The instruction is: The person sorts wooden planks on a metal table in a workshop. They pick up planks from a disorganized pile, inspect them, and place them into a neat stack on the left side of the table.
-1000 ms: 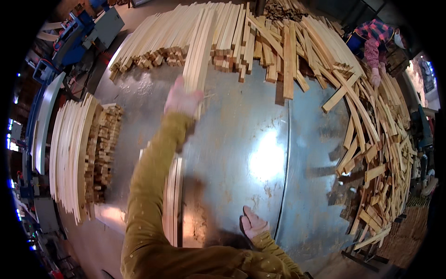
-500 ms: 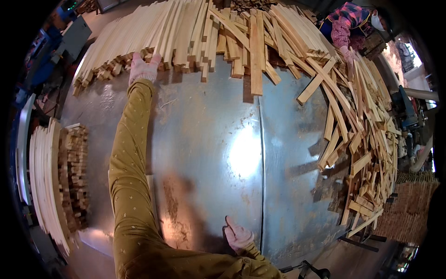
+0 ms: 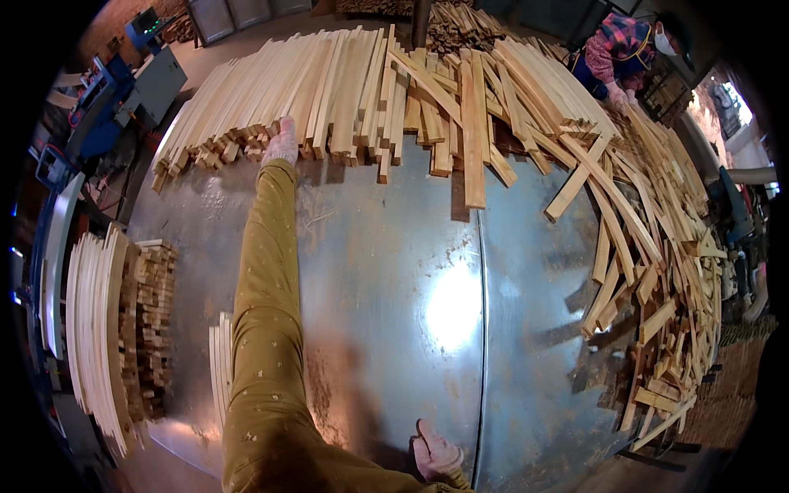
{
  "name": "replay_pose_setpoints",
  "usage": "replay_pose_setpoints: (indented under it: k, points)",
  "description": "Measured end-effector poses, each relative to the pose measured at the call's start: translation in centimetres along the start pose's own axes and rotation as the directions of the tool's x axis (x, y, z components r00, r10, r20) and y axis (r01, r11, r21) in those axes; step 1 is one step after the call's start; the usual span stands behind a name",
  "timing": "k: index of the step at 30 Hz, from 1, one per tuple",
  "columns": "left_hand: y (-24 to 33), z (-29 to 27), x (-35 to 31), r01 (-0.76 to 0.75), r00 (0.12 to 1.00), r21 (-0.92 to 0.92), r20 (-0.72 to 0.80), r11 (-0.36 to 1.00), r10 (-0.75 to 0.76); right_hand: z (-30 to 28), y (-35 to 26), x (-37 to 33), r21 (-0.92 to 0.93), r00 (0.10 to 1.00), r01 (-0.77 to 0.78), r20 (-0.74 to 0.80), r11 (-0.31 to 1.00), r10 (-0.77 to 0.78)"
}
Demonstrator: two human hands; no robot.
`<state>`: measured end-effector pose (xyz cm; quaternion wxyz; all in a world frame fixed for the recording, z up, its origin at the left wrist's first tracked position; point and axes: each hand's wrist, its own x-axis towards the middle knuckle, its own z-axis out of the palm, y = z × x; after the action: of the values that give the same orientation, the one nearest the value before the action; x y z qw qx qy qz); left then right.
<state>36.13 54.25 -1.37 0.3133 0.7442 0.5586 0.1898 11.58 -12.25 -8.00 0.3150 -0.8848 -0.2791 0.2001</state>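
My left hand (image 3: 282, 146) reaches across the metal table (image 3: 370, 246) to the near ends of a long row of pale wooden strips (image 3: 271, 90). Its fingers are closed at one strip end, partly hidden by the hand itself. Low in the picture, my right hand (image 3: 437, 453) hovers over the table near the seam, holding nothing, one digit stretched forward. Beside my left sleeve lies a small bundle of strips (image 3: 220, 361), partly covered by the arm.
A neat stack of strips (image 3: 99, 329) stands at the left edge. Loose, crossed strips (image 3: 657, 271) heap along the right side. Another person (image 3: 616, 57) handles wood at the far right. A machine with a blue frame (image 3: 103, 99) stands at the far left.
The whole view has shifted, so the table sits lower and farther right. My left hand's fingers have drawn together at the strip ends. The left forearm has swung right, uncovering the small bundle.
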Motion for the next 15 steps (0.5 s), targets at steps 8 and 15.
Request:
replay_pose_setpoints:
  k: [8, 15]
  points:
    - [9.8, 0.5, -5.5, -0.187, 0.982, 0.315, 0.088, 0.930, 0.168, -1.6, -1.5, 0.9, 0.095, 0.999, -0.044, 0.018, 0.995, 0.042]
    - [14.4, 0.6, -12.3, -0.317, 0.942, 0.530, 0.269, 0.787, 0.199, 1.4, 1.6, -0.8, 0.193, 0.995, 0.028, -0.102, 0.981, -0.008]
